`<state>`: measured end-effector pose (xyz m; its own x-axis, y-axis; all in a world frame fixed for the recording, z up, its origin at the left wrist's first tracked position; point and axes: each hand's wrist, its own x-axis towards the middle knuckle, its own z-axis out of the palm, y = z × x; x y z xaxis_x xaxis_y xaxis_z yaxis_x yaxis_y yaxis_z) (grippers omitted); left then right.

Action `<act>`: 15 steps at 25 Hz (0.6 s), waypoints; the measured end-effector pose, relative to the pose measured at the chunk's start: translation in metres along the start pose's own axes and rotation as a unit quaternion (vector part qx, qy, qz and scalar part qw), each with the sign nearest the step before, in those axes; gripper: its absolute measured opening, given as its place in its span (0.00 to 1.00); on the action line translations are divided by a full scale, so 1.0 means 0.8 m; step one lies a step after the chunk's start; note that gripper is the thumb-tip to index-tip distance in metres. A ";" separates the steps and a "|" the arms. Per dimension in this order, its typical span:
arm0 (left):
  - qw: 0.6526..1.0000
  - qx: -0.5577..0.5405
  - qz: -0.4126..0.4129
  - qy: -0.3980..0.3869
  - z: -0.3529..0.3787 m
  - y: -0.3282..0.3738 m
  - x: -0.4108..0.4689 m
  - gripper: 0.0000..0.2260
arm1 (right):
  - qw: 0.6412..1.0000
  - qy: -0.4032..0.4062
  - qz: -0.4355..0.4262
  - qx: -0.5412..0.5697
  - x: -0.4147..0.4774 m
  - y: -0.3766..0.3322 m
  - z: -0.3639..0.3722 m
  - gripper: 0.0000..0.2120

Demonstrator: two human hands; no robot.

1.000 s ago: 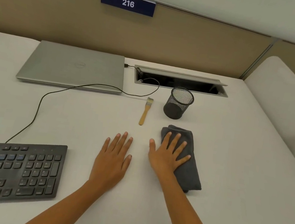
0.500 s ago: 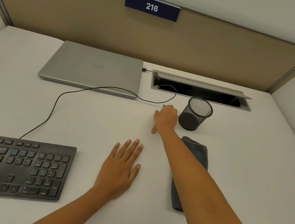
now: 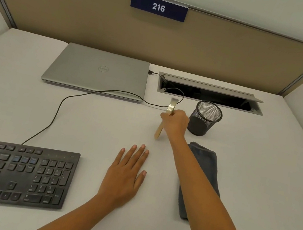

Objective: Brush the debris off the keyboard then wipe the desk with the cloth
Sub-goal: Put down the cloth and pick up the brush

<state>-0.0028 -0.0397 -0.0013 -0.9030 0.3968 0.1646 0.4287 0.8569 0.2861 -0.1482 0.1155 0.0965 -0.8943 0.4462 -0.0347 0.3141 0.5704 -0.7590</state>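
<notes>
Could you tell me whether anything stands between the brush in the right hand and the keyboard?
Nothing tall does. The right hand grips the brush; between it and the keyboard only the left hand lies flat on the desk, with the keyboard's cable lying flat farther back. A lifted brush could likely pass over both.

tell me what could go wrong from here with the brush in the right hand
1. The right hand grips the brush just over the keyboard cable; a swing toward the keyboard could snag it.
2. The mesh pen cup stands close beside that hand and looks light; a bump might tip it.
3. The right forearm crosses above the folded cloth and could drag it.
</notes>
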 end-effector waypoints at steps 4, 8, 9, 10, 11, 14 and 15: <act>1.000 -0.003 0.002 0.003 0.000 0.000 0.000 0.26 | 0.962 0.190 -0.158 0.111 0.005 -0.023 -0.076 0.08; 1.000 -0.005 0.001 0.002 0.002 -0.001 0.000 0.27 | 0.948 0.274 -0.154 0.053 0.040 -0.009 -0.131 0.11; 1.000 -0.006 0.002 0.001 0.002 -0.001 0.001 0.27 | 0.952 0.275 -0.132 0.016 0.051 0.001 -0.135 0.12; 1.000 -0.004 0.002 0.000 0.002 0.000 0.002 0.27 | 0.957 0.267 -0.110 -0.023 0.059 0.009 -0.136 0.14; 1.000 -0.003 0.001 0.001 0.002 0.000 0.003 0.27 | 0.961 0.253 -0.093 -0.058 0.068 0.019 -0.135 0.15; 1.000 0.000 0.003 -0.002 0.003 -0.001 0.002 0.27 | 0.967 0.212 -0.061 -0.128 0.079 0.040 -0.126 0.18; 1.000 0.001 0.004 -0.004 0.004 -0.001 0.002 0.27 | 0.968 0.206 -0.051 -0.136 0.080 0.044 -0.123 0.18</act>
<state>-0.0043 -0.0385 -0.0041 -0.8999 0.4058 0.1600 0.4356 0.8546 0.2828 -0.1627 0.2320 0.1319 -0.7392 0.5837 0.3359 0.3534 0.7608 -0.5444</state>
